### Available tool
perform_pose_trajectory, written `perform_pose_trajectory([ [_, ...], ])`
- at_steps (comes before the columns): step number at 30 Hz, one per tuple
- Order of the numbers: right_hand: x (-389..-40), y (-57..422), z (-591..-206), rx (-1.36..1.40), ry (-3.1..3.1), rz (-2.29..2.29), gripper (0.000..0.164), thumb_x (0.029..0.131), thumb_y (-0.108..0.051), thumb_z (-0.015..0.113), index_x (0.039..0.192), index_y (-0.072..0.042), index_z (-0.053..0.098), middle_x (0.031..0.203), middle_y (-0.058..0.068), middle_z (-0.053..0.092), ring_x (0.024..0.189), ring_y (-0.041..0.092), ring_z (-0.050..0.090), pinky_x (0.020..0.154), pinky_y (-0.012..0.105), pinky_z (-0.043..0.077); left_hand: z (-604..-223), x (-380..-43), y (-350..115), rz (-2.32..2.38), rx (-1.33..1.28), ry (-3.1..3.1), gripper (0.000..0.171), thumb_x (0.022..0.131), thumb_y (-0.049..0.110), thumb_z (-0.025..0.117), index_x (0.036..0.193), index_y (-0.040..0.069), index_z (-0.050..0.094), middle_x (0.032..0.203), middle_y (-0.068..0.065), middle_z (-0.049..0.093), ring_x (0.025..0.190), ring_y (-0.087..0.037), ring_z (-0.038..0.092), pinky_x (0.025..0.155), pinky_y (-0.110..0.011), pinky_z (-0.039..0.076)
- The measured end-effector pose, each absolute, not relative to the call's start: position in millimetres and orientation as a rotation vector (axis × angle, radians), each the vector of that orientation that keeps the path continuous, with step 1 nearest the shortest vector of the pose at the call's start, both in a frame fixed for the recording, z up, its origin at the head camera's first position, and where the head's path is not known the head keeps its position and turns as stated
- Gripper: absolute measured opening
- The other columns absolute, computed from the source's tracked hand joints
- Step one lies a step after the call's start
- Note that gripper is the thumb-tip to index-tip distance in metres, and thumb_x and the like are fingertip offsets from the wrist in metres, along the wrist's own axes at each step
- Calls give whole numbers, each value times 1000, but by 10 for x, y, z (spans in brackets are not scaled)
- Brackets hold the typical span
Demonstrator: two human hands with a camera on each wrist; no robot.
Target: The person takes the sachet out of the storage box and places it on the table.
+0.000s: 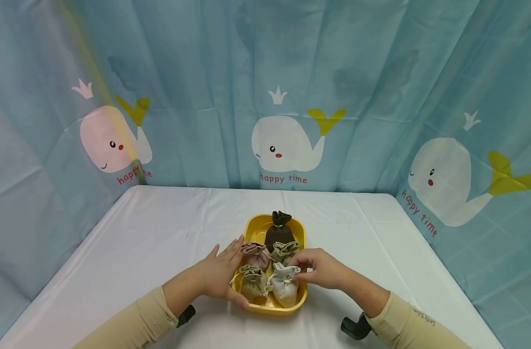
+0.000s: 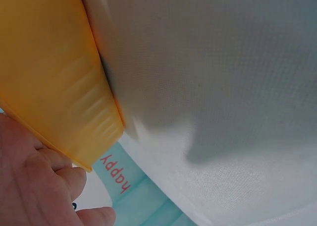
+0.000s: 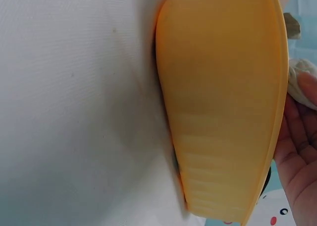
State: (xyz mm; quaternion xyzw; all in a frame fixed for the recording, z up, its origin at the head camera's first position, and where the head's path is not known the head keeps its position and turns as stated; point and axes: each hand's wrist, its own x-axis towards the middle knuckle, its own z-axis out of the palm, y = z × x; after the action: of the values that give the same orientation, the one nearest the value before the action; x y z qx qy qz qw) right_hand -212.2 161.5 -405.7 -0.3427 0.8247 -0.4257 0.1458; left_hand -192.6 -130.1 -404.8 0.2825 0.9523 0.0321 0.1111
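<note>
Filling most of my head feed is a blue curtain (image 1: 221,63) printed with crowned whales (image 1: 278,150), and below it spreads a white tablecloth (image 1: 182,213). Two beige sleeves reach in, one from 7 o'clock (image 1: 130,320) and one from 5 o'clock (image 1: 413,322).

On the cloth, a little below the centre of my picture toward 6 o'clock, sits a yellow tray (image 1: 276,312), glossy, with rounded corners and, as my wrist feeds show, ribbed patches on its sloping outer wall.

The left hand (image 1: 221,274) lies along the tray's 9 o'clock side, fingers and thumb spread against the rim. At 3 o'clock the right hand (image 1: 319,269) bends its fingers, pinching the gathered neck of a white pouch (image 1: 285,291).

That pouch sits in the tray at 5 o'clock, plump and pale, its ruffled mouth upward. Four more share the tray: a dark brown pouch (image 1: 279,236) at 12, its frilled top standing tall; a dusty pink pouch (image 1: 258,259) at 10; a sage pouch (image 1: 284,249) at 2, partly hidden; and an olive pouch (image 1: 252,286) at 8, creased around its neck. Smallest are the thin, light drawstrings (image 1: 269,283).
</note>
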Motion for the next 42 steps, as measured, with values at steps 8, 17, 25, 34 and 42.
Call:
perform_pose_trajectory([
  [8,-2097,1610,-4004,-951,2484,-1216,5,81,-18,70,84,-19,66,76,-9,64,68,5,54,59,23,50,-4051,-1916,-1305,99,833,2801,131,52,90,41,146,2,16,153,-12,-6,139,-28,3,106,-58,9],
  [17,-2073,1617,-3849,-899,2549,-1283,5,81,-16,70,83,-18,67,79,-7,63,70,8,57,63,24,51,-4057,-1922,-1306,101,828,2796,131,52,90,41,146,2,17,153,-11,-7,140,-28,3,107,-57,8],
  [25,-2065,1645,-3711,-914,2560,-1342,5,81,-18,70,83,-16,67,81,-4,64,70,10,57,64,24,52,-4070,-1935,-1302,98,801,2791,133,49,91,41,146,4,14,153,-11,-7,140,-25,1,107,-56,6],
  [34,-2059,1672,-3586,-924,2554,-1419,5,81,-17,70,84,-13,67,82,-1,65,72,11,60,66,26,52,-4064,-1931,-1311,113,811,2797,132,50,90,43,146,3,15,153,-11,-6,140,-26,1,107,-57,7],
  [42,-2073,1700,-3505,-970,2563,-1507,4,82,-7,68,84,-10,67,82,2,65,71,11,59,65,26,52,-4072,-1924,-1315,127,823,2800,131,51,90,43,146,2,17,153,-11,-6,140,-26,1,107,-57,9],
])
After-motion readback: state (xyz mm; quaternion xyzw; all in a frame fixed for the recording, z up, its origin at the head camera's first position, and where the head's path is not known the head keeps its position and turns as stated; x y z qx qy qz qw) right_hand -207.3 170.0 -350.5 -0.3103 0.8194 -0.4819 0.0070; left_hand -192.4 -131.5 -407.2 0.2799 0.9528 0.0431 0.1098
